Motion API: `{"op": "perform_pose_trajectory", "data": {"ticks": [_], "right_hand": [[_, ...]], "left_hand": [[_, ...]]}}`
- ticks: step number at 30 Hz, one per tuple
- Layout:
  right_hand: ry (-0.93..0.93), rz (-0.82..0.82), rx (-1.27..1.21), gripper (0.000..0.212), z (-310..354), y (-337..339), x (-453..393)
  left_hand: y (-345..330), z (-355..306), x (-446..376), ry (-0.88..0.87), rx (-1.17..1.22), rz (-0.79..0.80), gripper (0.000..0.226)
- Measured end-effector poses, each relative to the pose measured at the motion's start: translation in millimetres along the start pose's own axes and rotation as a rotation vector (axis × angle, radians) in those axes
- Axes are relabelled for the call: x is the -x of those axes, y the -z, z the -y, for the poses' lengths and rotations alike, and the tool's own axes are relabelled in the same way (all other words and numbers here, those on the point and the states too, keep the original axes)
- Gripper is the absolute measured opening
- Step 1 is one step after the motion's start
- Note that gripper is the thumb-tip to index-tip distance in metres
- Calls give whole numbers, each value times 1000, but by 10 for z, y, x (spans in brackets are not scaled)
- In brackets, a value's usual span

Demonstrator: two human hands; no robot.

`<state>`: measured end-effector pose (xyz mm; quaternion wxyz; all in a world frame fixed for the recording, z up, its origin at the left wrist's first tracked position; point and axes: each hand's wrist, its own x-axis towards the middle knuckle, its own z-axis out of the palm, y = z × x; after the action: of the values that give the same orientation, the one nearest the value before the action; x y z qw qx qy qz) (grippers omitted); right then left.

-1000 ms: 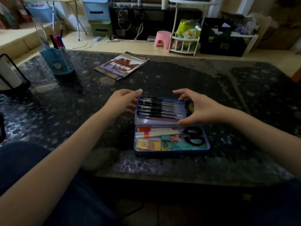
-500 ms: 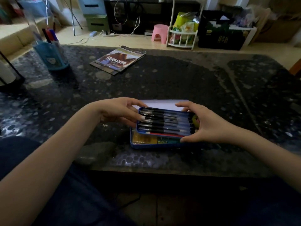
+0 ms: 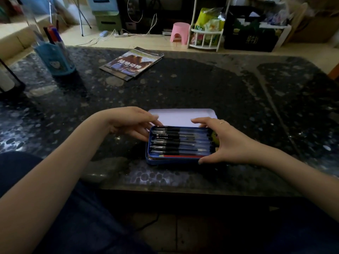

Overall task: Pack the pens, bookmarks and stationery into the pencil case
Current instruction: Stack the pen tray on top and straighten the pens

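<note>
One blue metal pencil case (image 3: 176, 160) lies on the dark speckled worktop (image 3: 201, 85), its pale lid (image 3: 180, 117) open behind. The pen tray (image 3: 180, 142), seven black pens and one red pencil (image 3: 180, 156), now sits fully down. The left hand (image 3: 132, 123) touches its end, fingers relaxed; the right hand (image 3: 229, 142) grips the other. One booklet (image 3: 132, 63) reads "陆地动物".

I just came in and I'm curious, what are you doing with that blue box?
A person is packing a blue pencil case on the dark table. Both hands hold the tray of black pens, which sits on top of the case's bottom part: the left hand at its left end, the right hand gripping its right end. The lid lies open behind, not yet closed.
</note>
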<state>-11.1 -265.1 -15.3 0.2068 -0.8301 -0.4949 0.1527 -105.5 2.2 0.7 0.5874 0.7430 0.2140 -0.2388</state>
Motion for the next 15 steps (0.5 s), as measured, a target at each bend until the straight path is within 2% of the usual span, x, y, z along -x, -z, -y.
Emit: {"op": "perform_pose_trajectory", "data": {"ticks": [7,10,12,15], "right_hand": [[-6,3,3,99,-12,-27,-32],[-15,30,-2,98,-25,-24,-23],[-24,49,-13,98,-41,-29,-12],[-28,56,-21,97,-40,-44,-24]], "left_hand": [[31,13,-8,-80,-154,-167,17],[26,16,-4,-124,-90,-239,12],[40,17,1,-132,-87,-243,11],[47,29,16,-154,-245,-182,15]]}}
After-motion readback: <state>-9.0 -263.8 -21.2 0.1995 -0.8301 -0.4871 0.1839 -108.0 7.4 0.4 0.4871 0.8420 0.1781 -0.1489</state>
